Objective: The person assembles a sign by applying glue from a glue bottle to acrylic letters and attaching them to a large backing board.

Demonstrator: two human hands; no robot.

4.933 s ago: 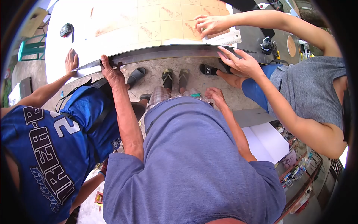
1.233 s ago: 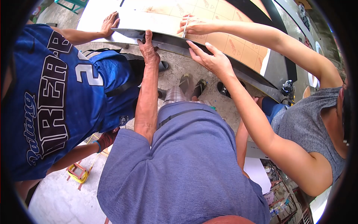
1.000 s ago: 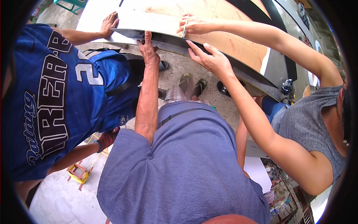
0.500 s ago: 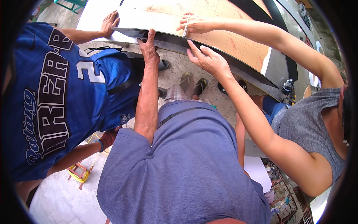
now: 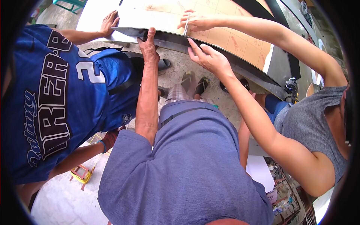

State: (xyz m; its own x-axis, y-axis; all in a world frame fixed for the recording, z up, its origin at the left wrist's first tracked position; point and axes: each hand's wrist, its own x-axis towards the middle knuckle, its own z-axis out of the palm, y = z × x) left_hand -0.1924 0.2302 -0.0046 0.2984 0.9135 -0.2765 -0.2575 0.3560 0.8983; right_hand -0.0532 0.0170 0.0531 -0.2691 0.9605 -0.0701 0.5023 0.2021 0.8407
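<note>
My left hand [image 5: 149, 47] grips the edge of a long, dark curved strip [image 5: 170, 38], its thumb pointing up across it and its fingers partly hidden. My right forearm [image 5: 244, 140] passes behind a co-worker's arm; only a bit of skin, perhaps my right hand [image 5: 256, 99], shows beyond, its fingers unclear. The strip runs along a table topped with a brown printed sheet [image 5: 230, 41]. A co-worker in grey has one hand [image 5: 197, 21] on a thin pale piece [image 5: 186, 24] standing at the strip, and the other hand [image 5: 212, 60] open beside its near edge.
On the left, a co-worker in a blue jersey [image 5: 86, 101] rests a hand [image 5: 109, 23] flat on the white surface. Yellow cord [image 5: 86, 176] lies at lower left. Wires and clutter [image 5: 287, 195] are at lower right. Feet in slippers stand on the concrete floor [image 5: 176, 71].
My right forearm has shifted slightly, and skin now shows beyond the co-worker's arm. My left hand has moved up very slightly, still on the strip.
</note>
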